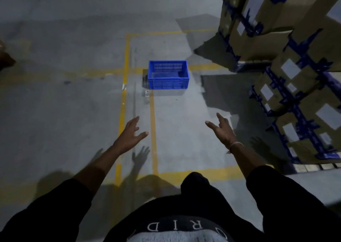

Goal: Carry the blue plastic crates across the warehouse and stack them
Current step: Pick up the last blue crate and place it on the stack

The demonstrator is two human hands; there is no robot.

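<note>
1. Ahead, one blue plastic crate (168, 75) sits upright and empty on the concrete floor (64, 112), beside yellow floor lines (153, 123), well apart from the person.
2. The left hand (130, 134) and right hand (222, 130) reach forward with fingers spread, holding nothing, probably set roughly a crate's width apart for a two-sided lift.
3. Strapped cardboard boxes (287, 38) stand stacked at the right, leaving the marked lane free for walking.
4. No second crate shows, so the stacking place cannot be told.
</note>
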